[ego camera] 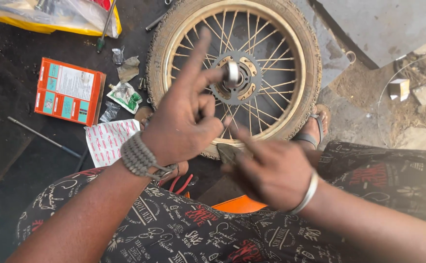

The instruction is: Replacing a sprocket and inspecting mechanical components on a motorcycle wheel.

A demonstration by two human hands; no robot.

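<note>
Right hand (pixel 271 170) near, blurred (grasp unclear, maybe pliers (pixel 230 153)); left hand (pixel 186 122) pinches a bearing (pixel 232 73) over the far wheel (pixel 232 73). Best seat it square on the sprocket (pixel 239 90).

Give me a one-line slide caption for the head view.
Left hand pinches a small metal ring over a spoked wheel; right hand hovers beside it.

bright even daylight, soft shadows, hands (pixel 232 146) motion-blurred — background sharp, slight wide-angle bend at edges
</note>
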